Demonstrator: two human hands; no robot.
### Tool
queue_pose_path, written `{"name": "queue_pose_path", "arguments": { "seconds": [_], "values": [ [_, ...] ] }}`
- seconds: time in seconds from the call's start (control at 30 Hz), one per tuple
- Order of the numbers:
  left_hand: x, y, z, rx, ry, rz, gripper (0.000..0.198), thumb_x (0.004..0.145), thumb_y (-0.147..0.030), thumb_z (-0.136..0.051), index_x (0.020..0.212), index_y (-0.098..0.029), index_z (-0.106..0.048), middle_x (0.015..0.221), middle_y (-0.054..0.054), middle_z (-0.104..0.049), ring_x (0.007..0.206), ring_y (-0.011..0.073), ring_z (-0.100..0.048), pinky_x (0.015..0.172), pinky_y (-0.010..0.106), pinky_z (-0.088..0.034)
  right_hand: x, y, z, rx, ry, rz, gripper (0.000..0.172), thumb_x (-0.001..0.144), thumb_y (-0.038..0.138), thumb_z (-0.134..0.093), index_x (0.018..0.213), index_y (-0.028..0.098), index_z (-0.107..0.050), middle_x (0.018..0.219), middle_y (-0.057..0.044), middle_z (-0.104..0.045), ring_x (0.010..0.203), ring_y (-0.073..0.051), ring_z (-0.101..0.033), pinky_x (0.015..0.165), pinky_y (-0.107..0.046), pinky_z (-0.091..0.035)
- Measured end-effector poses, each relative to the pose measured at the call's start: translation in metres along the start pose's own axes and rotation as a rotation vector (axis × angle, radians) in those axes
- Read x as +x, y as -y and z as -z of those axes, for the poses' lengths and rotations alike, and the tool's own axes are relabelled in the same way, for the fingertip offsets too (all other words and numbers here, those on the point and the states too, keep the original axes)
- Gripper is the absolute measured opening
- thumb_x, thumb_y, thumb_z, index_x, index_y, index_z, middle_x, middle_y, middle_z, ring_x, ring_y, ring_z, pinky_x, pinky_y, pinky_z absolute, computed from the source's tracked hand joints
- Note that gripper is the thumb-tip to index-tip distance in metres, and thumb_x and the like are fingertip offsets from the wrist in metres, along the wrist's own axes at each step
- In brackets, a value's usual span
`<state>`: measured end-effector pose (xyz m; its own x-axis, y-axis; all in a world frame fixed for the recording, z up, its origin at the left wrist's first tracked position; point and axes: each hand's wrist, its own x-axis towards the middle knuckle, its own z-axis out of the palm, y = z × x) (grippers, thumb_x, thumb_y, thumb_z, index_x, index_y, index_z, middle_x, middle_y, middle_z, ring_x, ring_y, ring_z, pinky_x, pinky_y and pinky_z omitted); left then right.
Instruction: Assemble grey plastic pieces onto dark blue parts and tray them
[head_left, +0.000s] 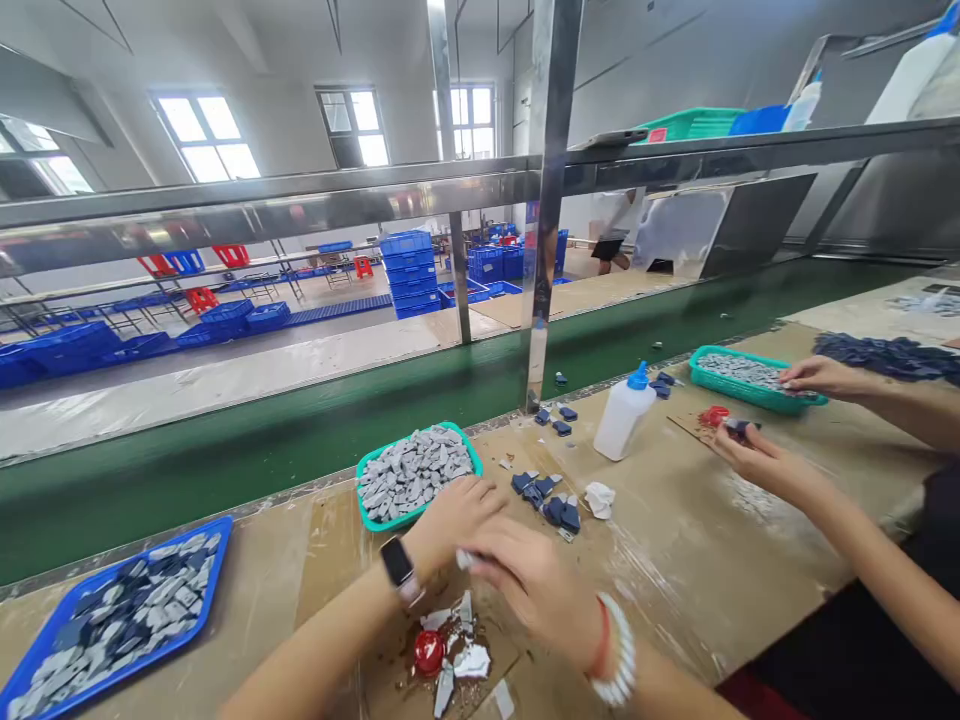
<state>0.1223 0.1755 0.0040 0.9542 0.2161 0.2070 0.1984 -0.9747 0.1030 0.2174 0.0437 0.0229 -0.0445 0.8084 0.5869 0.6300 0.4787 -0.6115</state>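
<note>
My left hand, with a watch at the wrist, is by the near right corner of a green basket heaped with small grey pieces. Its fingers are bent together, and whatever is in them is hidden. Just in front, my right hand, slightly blurred, pinches a small light grey piece between thumb and fingers. Below both hands lie a round red cap, a crumpled white scrap and several grey pieces on a wet, stained patch of the brown board.
At left stands a blue tray of grey and dark pieces. Dark blue pieces, crumpled tissue and a white squeeze bottle are to the right. A co-worker's hands work beside another green basket. A metal post rises behind.
</note>
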Motion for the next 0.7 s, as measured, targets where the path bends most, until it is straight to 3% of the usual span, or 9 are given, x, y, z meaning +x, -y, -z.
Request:
{"name": "queue_pose_path", "arguments": {
  "seconds": [0.03,0.1,0.27,0.4,0.53,0.6,0.7],
  "values": [
    [0.018,0.002,-0.008,0.021,0.025,-0.03,0.027,0.089,-0.006,-0.047,0.11,-0.018,-0.059,0.119,0.009,-0.057,0.108,0.0225,-0.054,0.093,0.039,-0.045,-0.02,0.003,0.008,0.04,-0.12,-0.002,0.021,0.092,0.018,-0.049,0.108,0.022,-0.063,0.095,-0.005,-0.068,0.088,-0.017,-0.065,0.079,-0.026,-0.055],
    [0.047,0.007,-0.023,0.071,0.093,-0.09,0.028,0.09,-0.007,-0.049,0.115,-0.017,-0.057,0.12,0.009,-0.056,0.108,0.0224,-0.054,0.092,0.042,-0.047,-0.057,0.001,0.02,0.089,-0.232,-0.072,0.027,0.089,0.017,-0.051,0.111,0.028,-0.063,0.094,-0.004,-0.069,0.083,-0.018,-0.068,0.072,-0.024,-0.058],
    [0.082,0.024,-0.05,0.121,0.23,-0.096,0.019,0.09,-0.021,-0.056,0.108,-0.015,-0.059,0.1,0.006,-0.062,0.087,0.0176,-0.062,0.078,0.036,-0.054,-0.122,-0.03,0.026,0.17,-0.255,-0.201,0.035,0.081,0.015,-0.061,0.108,0.038,-0.067,0.084,-0.004,-0.073,0.069,-0.021,-0.071,0.058,-0.02,-0.061],
    [0.091,0.029,-0.057,0.068,0.276,-0.069,0.018,0.088,-0.027,-0.06,0.097,-0.012,-0.061,0.093,0.005,-0.062,0.085,0.0179,-0.061,0.078,0.038,-0.052,-0.14,-0.04,0.008,0.353,-0.25,-0.357,0.026,0.081,0.019,-0.065,0.099,0.037,-0.072,0.084,-0.006,-0.073,0.071,-0.022,-0.072,0.059,-0.021,-0.061],
    [0.082,0.017,-0.037,-0.067,0.155,-0.01,0.021,0.08,-0.029,-0.068,0.092,-0.012,-0.062,0.101,0.011,-0.061,0.101,0.0266,-0.055,0.092,0.047,-0.041,-0.13,-0.024,-0.015,0.272,-0.151,-0.49,0.015,0.084,0.022,-0.062,0.094,0.025,-0.074,0.088,-0.008,-0.072,0.081,-0.023,-0.069,0.07,-0.03,-0.06],
    [0.064,0.008,-0.016,-0.161,0.049,0.038,0.029,0.079,-0.036,-0.069,0.096,-0.014,-0.06,0.11,0.014,-0.057,0.109,0.029,-0.05,0.096,0.045,-0.037,-0.123,-0.018,-0.028,0.174,-0.074,-0.419,0.014,0.086,0.02,-0.06,0.092,0.021,-0.073,0.086,-0.007,-0.07,0.08,-0.021,-0.067,0.073,-0.033,-0.058],
    [0.011,-0.01,0.019,-0.302,-0.093,0.122,0.035,0.087,-0.044,-0.056,0.108,-0.017,-0.051,0.12,0.012,-0.053,0.112,0.0234,-0.048,0.097,0.035,-0.037,-0.118,-0.017,-0.047,0.028,0.004,-0.237,0.015,0.088,0.016,-0.056,0.091,0.018,-0.071,0.083,-0.006,-0.068,0.077,-0.019,-0.063,0.069,-0.031,-0.055]
  ]
}}
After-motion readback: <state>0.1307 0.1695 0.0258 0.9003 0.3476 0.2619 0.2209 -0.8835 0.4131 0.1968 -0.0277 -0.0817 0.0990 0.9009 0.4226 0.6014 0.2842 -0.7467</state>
